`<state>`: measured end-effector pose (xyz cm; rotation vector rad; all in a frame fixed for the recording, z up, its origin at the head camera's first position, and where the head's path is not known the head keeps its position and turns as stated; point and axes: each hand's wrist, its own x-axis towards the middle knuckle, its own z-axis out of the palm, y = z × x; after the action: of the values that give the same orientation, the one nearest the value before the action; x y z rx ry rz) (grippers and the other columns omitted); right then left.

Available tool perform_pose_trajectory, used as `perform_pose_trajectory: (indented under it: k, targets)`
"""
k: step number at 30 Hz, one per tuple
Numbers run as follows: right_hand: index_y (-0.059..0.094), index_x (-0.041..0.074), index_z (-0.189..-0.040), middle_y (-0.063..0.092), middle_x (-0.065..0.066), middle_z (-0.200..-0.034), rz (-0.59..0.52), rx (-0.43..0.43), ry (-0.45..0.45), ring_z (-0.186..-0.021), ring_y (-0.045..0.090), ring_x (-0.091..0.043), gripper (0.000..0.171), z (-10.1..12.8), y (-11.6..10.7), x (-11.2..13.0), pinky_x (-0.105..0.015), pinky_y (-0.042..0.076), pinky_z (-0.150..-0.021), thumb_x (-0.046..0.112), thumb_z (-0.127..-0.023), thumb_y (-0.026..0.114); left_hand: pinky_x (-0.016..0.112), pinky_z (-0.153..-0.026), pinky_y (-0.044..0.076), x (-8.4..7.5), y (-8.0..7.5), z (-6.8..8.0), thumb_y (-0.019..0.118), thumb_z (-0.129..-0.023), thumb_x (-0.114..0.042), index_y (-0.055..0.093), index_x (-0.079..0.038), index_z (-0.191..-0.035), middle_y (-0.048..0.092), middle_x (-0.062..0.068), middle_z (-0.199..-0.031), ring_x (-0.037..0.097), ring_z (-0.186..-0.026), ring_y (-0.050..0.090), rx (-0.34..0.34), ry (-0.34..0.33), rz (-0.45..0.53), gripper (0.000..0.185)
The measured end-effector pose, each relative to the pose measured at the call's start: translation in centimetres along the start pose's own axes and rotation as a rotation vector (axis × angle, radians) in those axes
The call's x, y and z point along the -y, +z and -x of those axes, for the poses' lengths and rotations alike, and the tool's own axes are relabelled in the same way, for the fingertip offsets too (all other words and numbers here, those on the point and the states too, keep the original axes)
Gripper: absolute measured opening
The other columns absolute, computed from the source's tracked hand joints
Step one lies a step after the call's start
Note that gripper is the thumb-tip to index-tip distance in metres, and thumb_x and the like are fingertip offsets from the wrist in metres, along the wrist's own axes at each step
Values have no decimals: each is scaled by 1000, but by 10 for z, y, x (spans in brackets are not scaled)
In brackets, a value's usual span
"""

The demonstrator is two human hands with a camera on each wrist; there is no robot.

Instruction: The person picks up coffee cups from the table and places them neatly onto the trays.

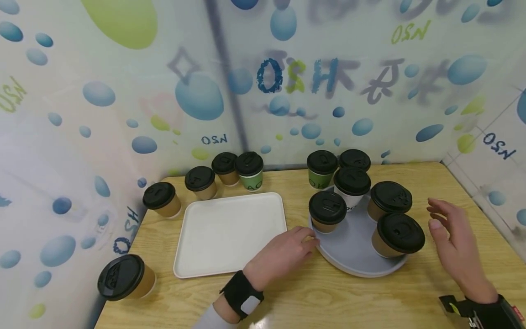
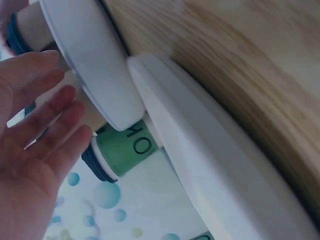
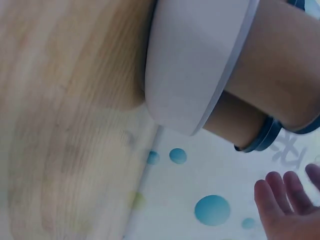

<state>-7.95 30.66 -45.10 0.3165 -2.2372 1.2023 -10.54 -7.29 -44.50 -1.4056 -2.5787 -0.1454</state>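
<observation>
A round grey tray [image 1: 355, 244] stands at the right of the table, bearing several black-lidded paper cups. On it are a brown cup [image 1: 327, 211] at the left, a white cup [image 1: 352, 186] further back, and two more brown cups, a nearer one [image 1: 397, 235] and a farther one [image 1: 389, 200], at the right. My left hand [image 1: 283, 256] is at the tray's left rim with loosely bent fingers; whether they touch it I cannot tell. To the right of the tray, my right hand [image 1: 456, 244] hovers with relaxed fingers, apart from the cups and holding nothing.
A white rectangular tray [image 1: 230, 235] lies left of the round one. Brown cups [image 1: 162, 199] and a green cup [image 1: 249, 170] stand around its left and back. Another brown cup [image 1: 127, 277] is near the front left. A printed curtain [image 1: 197, 137] hangs behind the table.
</observation>
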Motion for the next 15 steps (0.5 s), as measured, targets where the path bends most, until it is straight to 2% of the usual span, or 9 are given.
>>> perform_pose_trajectory:
  k: [4, 7, 9, 12, 15]
  targets:
    - [55, -1, -144, 52, 30, -121, 126, -16, 181, -106, 51, 15, 38, -6, -9, -7, 0, 37, -87, 12, -108, 51, 14, -90, 51, 5, 4, 1, 75, -98, -19, 75, -16, -124, 63, 1, -119, 9, -107, 63, 2, -11, -38, 27]
    - [61, -2, -136, 56, 35, -103, 201, 54, 278, -89, 54, 20, 35, -11, -18, -16, -2, 41, -75, 19, -109, 51, 15, -92, 50, 5, 6, 1, 75, -97, -19, 75, -15, -125, 62, 1, -122, 9, -108, 63, 2, 2, -50, 28]
    - [63, -3, -131, 58, 34, -94, 230, 119, 332, -80, 56, 19, 36, -14, -24, -23, -7, 45, -66, 23, -110, 50, 15, -95, 49, 6, 7, 1, 75, -97, -18, 75, -14, -125, 62, 2, -123, 9, -110, 63, -7, 15, -52, 28]
    - [64, -4, -129, 62, 28, -88, 253, 207, 391, -75, 57, 16, 39, -17, -29, -30, -14, 48, -59, 28, -111, 49, 15, -98, 47, 5, 8, 1, 74, -98, -16, 75, -14, -124, 63, 1, -120, 8, -109, 63, -8, 35, -47, 26]
    - [64, -7, -127, 69, 11, -90, 249, 264, 407, -74, 59, 13, 40, -17, -28, -35, -17, 52, -59, 27, -110, 50, 16, -100, 46, 3, 8, 1, 74, -98, -15, 74, -15, -125, 63, -1, -119, 7, -110, 61, 14, 56, -45, 27]
